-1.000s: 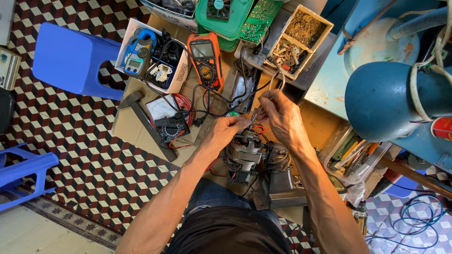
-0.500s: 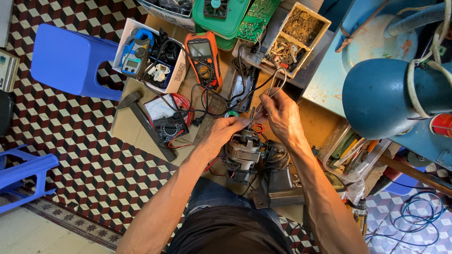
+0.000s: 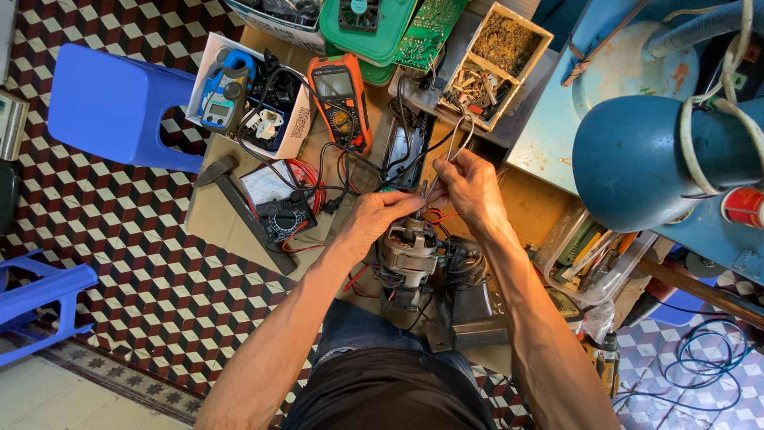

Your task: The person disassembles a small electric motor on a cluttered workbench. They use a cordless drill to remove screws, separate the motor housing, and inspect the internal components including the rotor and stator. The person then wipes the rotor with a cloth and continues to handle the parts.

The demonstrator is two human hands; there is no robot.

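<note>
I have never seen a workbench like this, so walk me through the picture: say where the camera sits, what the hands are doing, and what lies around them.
The camera sits on the person's head and looks straight down. Both bare hands meet over a small electric motor on a low board. The right hand holds a looped metal tool; the left hand pinches thin wires at the motor's top. Nearby lie an orange multimeter, a black meter, a blue clamp meter, a green circuit board and a box of small parts. A blue stool stands on the tiled floor.
</note>
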